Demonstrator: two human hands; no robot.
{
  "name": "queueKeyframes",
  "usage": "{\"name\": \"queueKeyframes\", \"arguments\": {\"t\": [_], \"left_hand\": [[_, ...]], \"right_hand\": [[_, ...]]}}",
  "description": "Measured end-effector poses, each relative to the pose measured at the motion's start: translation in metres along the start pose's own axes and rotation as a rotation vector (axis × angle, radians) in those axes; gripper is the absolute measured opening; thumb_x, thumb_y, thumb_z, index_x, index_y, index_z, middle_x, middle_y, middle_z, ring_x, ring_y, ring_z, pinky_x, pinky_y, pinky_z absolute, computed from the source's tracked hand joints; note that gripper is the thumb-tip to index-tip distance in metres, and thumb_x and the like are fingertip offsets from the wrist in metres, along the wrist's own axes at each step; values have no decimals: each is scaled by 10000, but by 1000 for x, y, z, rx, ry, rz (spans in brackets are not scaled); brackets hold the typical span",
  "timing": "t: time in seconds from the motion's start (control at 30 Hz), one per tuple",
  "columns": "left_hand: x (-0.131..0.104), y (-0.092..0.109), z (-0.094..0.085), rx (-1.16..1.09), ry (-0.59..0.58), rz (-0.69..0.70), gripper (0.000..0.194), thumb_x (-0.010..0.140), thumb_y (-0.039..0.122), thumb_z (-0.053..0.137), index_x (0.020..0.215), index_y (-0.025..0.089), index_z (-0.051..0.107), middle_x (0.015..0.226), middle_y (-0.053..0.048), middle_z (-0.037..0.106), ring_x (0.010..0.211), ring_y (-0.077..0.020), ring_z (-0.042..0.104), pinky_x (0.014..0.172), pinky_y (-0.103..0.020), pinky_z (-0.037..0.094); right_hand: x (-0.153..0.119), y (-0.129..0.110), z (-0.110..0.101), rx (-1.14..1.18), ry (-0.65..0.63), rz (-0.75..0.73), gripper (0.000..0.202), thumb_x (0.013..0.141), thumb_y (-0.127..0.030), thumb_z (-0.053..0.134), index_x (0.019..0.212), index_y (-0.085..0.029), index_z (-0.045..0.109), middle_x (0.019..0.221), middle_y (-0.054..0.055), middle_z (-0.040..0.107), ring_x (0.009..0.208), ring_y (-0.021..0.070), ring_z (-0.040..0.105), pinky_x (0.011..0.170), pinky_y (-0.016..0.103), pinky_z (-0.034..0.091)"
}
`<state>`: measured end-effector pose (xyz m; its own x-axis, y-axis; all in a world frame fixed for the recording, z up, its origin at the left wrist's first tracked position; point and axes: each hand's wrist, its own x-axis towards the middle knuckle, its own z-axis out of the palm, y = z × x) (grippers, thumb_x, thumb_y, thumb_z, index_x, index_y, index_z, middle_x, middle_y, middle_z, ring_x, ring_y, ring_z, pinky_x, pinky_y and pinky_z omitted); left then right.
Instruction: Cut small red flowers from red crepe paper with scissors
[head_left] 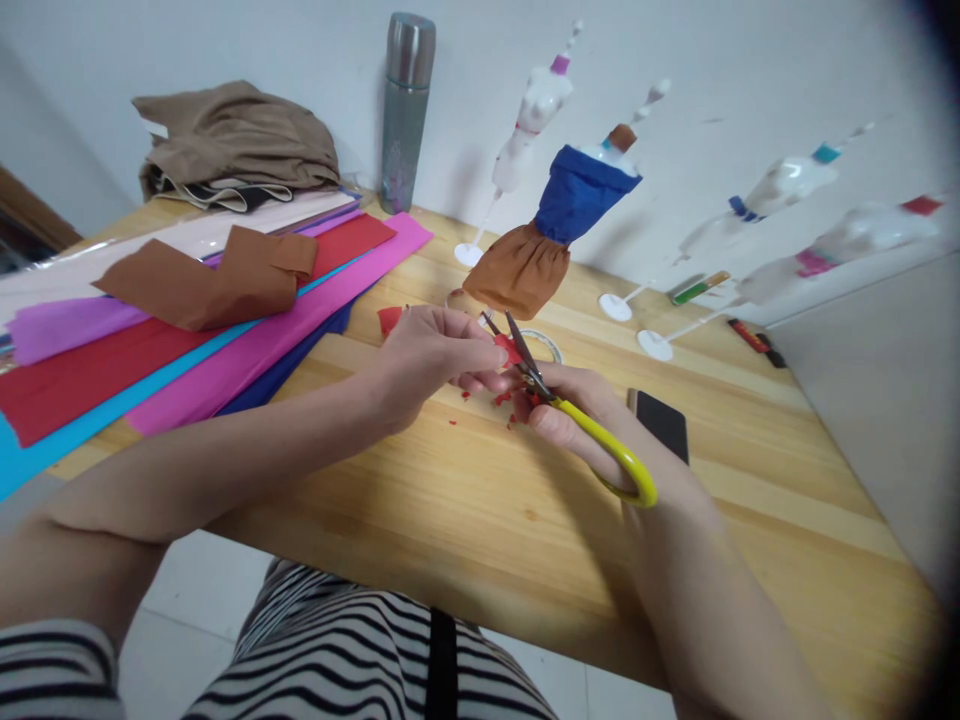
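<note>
Between the fingertips of my left hand [431,360] is a small piece of red paper [508,349]. My right hand [574,410] is closed round scissors with yellow handles [616,450]. Their blades are parted, with the red piece at them. Small red scraps [502,398] lie on the wooden table [450,520] beneath my hands. Another red piece [389,320] shows just behind my left hand. Beyond the hands stands a small white mannequin in a blue top [585,195] and a brown gathered skirt [521,265]. A roll of tape [544,345] lies partly hidden behind the scissors.
Coloured paper strips [300,345] and a brown piece [217,285] cover the left side, with folded brown cloth [240,140] behind. A flask [407,115] stands at the back. More mannequins [544,95] line the wall. A phone [660,425] lies right of my right hand.
</note>
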<state>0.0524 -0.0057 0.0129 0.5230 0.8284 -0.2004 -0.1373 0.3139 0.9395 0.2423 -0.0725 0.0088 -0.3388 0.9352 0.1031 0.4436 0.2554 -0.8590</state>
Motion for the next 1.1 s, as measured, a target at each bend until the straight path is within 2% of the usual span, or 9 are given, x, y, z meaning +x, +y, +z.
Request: {"name": "queueKeyframes", "arguments": {"t": [0.17, 0.3, 0.73, 1.1], "left_hand": [[0, -1, 0, -30, -27, 22, 144, 674, 150, 718, 541, 127, 666, 564, -50, 701, 498, -101, 559, 553, -241, 430], [0, -1, -1, -37, -37, 20, 149, 676, 162, 724, 543, 129, 667, 572, -53, 707, 531, -113, 592, 573, -239, 442], [-1, 1, 0, -38, -34, -1, 138, 670, 145, 701, 541, 131, 654, 552, -47, 699, 515, -100, 589, 564, -221, 450], [1, -1, -1, -42, -35, 8, 126, 656, 164, 714, 548, 128, 658, 574, -61, 708, 530, -109, 600, 562, -225, 446]], "right_hand": [[0, -1, 0, 26, -1, 13, 503, 888, -703, 599, 911, -214, 714, 690, -2, 502, 612, 159, 439, 612, 326, 417], [0, -2, 0, 21, 3, 35, 516, 877, -723, 598, 906, -223, 723, 689, 0, 512, 620, 163, 454, 621, 329, 430], [1, -4, -1, 41, 3, 4, 517, 889, -695, 602, 905, -198, 743, 648, -20, 469, 590, 143, 438, 610, 310, 443], [0, -1, 0, 56, 14, 23, 532, 875, -700, 618, 924, -186, 747, 632, -31, 456, 570, 131, 399, 584, 304, 417]]}}
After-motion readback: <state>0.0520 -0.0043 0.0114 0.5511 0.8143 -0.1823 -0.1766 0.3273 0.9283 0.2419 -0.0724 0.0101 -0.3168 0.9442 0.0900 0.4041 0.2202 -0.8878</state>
